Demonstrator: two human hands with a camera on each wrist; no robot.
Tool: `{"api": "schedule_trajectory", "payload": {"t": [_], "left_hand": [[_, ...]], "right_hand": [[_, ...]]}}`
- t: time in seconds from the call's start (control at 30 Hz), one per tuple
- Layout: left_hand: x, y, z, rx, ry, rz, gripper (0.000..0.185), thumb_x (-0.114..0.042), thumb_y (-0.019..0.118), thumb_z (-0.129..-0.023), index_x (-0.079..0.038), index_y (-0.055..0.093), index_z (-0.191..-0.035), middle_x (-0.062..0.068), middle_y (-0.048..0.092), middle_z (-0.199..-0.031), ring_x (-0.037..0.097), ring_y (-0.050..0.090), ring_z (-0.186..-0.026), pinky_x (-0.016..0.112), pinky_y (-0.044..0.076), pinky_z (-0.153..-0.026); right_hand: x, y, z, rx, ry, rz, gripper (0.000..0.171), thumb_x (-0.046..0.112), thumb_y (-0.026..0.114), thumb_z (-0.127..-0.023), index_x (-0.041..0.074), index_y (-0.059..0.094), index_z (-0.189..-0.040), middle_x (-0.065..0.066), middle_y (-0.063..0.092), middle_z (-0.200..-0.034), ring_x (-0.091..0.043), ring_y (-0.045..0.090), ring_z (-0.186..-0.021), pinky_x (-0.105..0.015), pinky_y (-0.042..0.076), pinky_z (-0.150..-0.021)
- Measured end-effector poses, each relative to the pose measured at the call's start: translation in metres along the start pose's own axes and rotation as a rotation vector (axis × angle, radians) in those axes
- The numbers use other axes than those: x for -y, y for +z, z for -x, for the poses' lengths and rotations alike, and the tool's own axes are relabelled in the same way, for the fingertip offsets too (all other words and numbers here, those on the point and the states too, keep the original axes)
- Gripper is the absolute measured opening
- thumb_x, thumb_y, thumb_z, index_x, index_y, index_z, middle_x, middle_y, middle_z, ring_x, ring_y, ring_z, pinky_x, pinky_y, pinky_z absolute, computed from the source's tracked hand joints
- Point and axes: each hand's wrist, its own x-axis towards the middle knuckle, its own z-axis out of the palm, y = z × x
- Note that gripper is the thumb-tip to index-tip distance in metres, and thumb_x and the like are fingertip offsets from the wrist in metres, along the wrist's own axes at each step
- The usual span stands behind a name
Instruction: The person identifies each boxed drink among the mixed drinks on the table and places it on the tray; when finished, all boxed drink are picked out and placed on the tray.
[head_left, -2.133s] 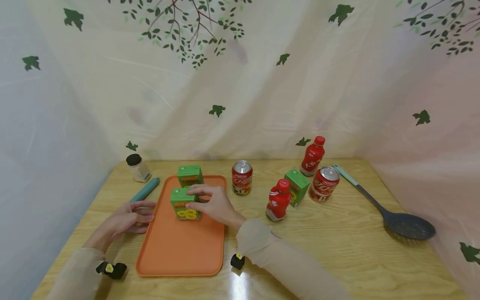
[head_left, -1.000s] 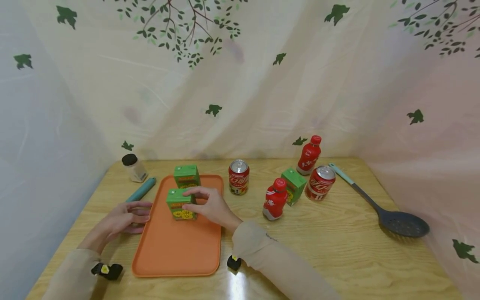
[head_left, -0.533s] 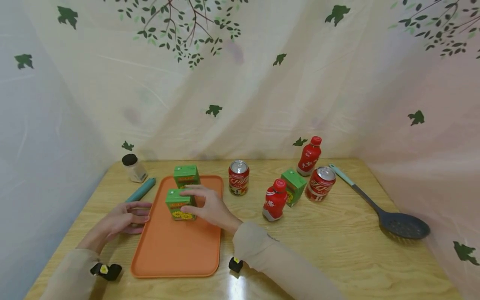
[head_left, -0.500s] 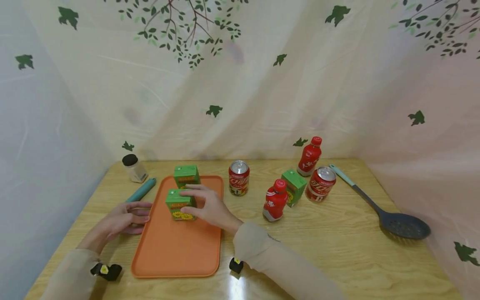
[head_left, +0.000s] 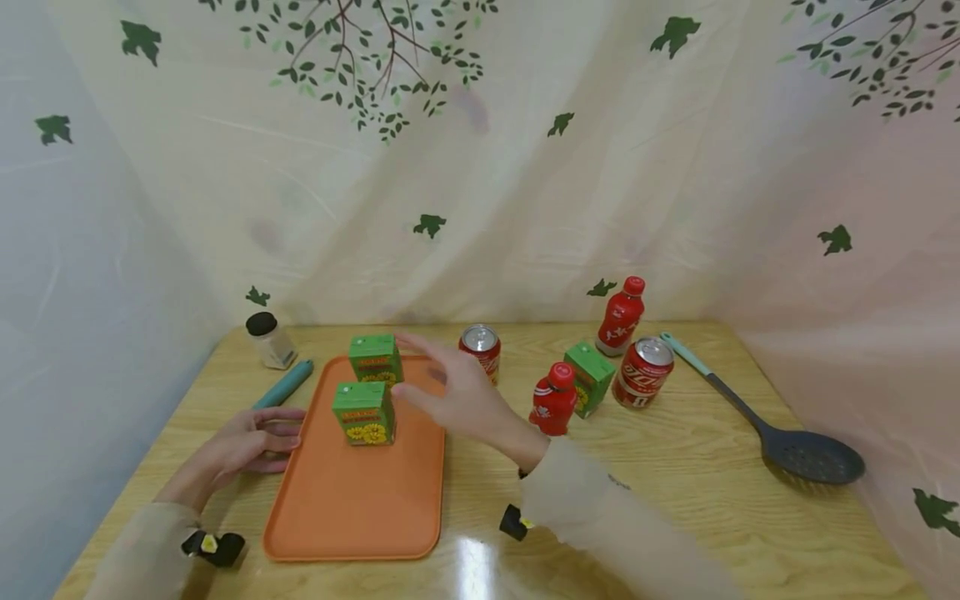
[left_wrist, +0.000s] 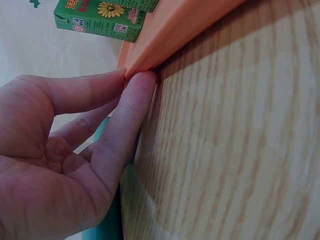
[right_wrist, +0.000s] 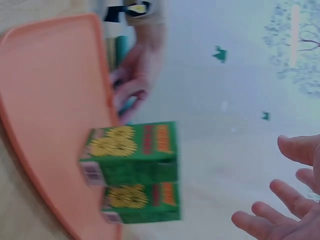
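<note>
- The right hand [head_left: 461,396] hangs above the orange tray [head_left: 352,508], its fingers [head_left: 420,346] spread and nearly straight, holding nothing; they point toward 11 o'clock.
- The near green juice box [head_left: 363,412] stands upright on the tray's far half, long axis vertical, its flower-printed face turned toward 6 o'clock. It is just at 9 o'clock of the right hand and apart from it.
- A second green juice box [head_left: 375,360] stands upright at 12 o'clock of the first, at the tray's far edge, close behind it.
- The tray lies flat on the tabletop [head_left: 675,500], long axis running 12 to 6 o'clock.
- The left hand [head_left: 240,446] rests on the tabletop at 9 o'clock of the tray; in the left wrist view its fingers [left_wrist: 130,107] lie nearly straight, tips touching the tray's rim, gripping nothing.
- At 3 o'clock of the tray stand a red can [head_left: 482,350], a red bottle [head_left: 553,398] and a third green box [head_left: 591,379].
</note>
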Motion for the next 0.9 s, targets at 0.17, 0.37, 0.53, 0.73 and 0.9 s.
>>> {"api": "schedule_trajectory", "payload": {"t": [0.17,0.37,0.53,0.73,0.9], "left_hand": [[0.0,0.001,0.001,-0.017,-0.013,-0.004,0.065,-0.008,0.067,-0.088,0.007,0.033,-0.141,0.017,0.061,-0.119,0.025,0.066,-0.096,0.043,0.056,-0.075],[-0.002,0.002,0.001,-0.027,-0.02,-0.008,0.064,-0.007,0.067,-0.088,0.006,0.034,-0.141,0.016,0.061,-0.118,0.024,0.066,-0.095,0.042,0.056,-0.075],[-0.001,0.002,0.002,-0.014,-0.01,-0.006,0.064,-0.007,0.067,-0.088,0.008,0.033,-0.141,0.016,0.061,-0.118,0.024,0.066,-0.095,0.042,0.056,-0.076],[0.0,-0.001,0.004,-0.019,-0.007,-0.018,0.064,-0.007,0.066,-0.089,0.008,0.032,-0.141,0.015,0.061,-0.118,0.024,0.065,-0.096,0.042,0.056,-0.076],[-0.001,0.001,0.001,-0.024,-0.004,-0.018,0.064,-0.007,0.067,-0.088,0.007,0.033,-0.141,0.015,0.062,-0.117,0.024,0.066,-0.095,0.042,0.056,-0.076]], "right_hand": [[0.023,-0.044,0.009,-0.05,-0.049,-0.115,0.045,0.011,0.062,-0.093,0.014,0.052,-0.137,0.003,0.056,-0.133,-0.013,0.055,-0.117,-0.03,0.051,-0.087],[0.035,-0.1,0.024,-0.17,-0.104,-0.033,0.04,0.0,0.06,-0.092,0.006,0.057,-0.131,-0.003,0.06,-0.127,-0.018,0.056,-0.116,-0.034,0.05,-0.089],[0.046,-0.133,0.044,-0.29,-0.069,0.148,0.035,-0.006,0.061,-0.089,-0.005,0.058,-0.124,-0.015,0.06,-0.124,-0.024,0.056,-0.115,-0.042,0.045,-0.096],[0.018,-0.154,0.073,-0.334,0.017,0.35,0.038,-0.006,0.065,-0.086,-0.003,0.059,-0.124,-0.012,0.06,-0.122,-0.018,0.058,-0.105,-0.029,0.048,-0.091],[-0.028,-0.164,0.105,-0.333,0.049,0.44,0.042,-0.004,0.068,-0.085,0.003,0.06,-0.125,-0.009,0.062,-0.118,-0.01,0.055,-0.089,-0.012,0.048,-0.078]]}}
